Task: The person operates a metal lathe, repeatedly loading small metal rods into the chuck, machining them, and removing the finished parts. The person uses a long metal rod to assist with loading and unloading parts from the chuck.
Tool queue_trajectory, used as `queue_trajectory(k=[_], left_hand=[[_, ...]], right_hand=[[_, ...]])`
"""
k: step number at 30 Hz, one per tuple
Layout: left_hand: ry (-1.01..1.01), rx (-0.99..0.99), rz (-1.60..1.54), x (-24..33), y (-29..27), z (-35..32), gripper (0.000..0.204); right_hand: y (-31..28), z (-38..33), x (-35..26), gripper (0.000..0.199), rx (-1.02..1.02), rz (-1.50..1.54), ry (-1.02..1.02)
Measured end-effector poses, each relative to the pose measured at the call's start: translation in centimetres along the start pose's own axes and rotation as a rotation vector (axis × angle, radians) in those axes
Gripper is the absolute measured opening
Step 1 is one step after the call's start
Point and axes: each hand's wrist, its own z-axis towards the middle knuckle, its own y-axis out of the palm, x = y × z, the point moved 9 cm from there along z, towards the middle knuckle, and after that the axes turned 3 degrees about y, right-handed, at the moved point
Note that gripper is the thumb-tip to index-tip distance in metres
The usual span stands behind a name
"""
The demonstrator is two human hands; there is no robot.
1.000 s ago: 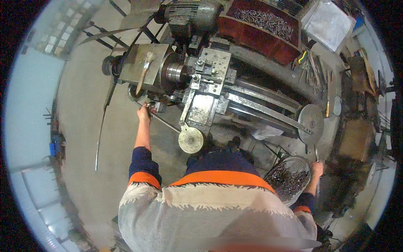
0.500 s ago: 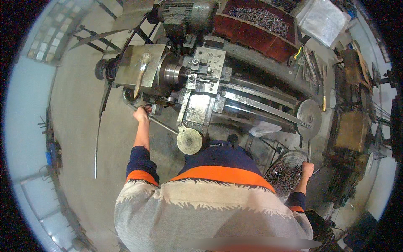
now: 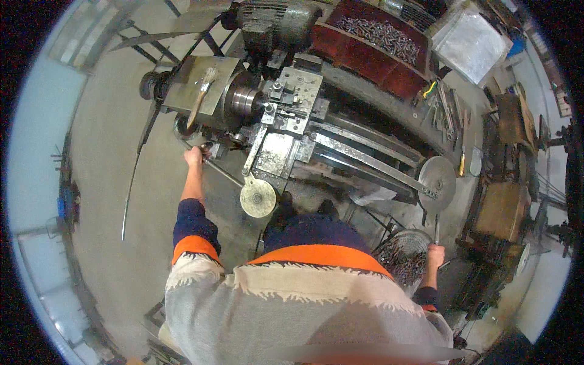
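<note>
My left hand [image 3: 194, 156] is closed around a metal bar [image 3: 224, 173] that slants down beside the front of a lathe. My right hand [image 3: 435, 255], also closed, grips a lever [image 3: 437, 228] reaching down from a round metal disc [image 3: 437, 185] at the lathe's right end. Between my hands stand the chuck [image 3: 246, 100], the tool post [image 3: 299, 85] and a smaller round plate [image 3: 258, 198] on the cross slide. A brush [image 3: 201, 100] with a wooden handle rests on the headstock [image 3: 176, 100]. My fingers hide the gripped part of each handle.
Below the right disc, by my right hand, sits a basket [image 3: 420, 234] of small metal parts. A red-brown bin [image 3: 365, 55] full of similar parts stands behind the lathe, next to a motor [image 3: 277, 24]. Hand tools [image 3: 450, 118] lie at the far right.
The whole view has shifted and turned slightly, and my shoes now show below the lathe. Both hands keep their holds, with little visible movement relative to the machine.
</note>
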Motion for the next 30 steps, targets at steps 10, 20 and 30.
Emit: queue_trajectory(k=[10, 20, 30], left_hand=[[0.022, 0.342, -0.018, -4.2, -12.6, -7.4, 0.016], [0.235, 0.335, 0.163, -8.6, -17.7, -2.5, 0.013], [0.093, 0.428, 0.013, -7.4, -15.4, -4.6, 0.015]], right_hand=[[-0.5, 9.9, 1.9, 0.025, 0.175, -0.098, -0.289], [-0.7, -4.4, -4.0, 0.047, -0.029, 0.122, 0.101], [2.7, -3.2, -4.0, 0.038, -0.075, -0.015, -0.047]])
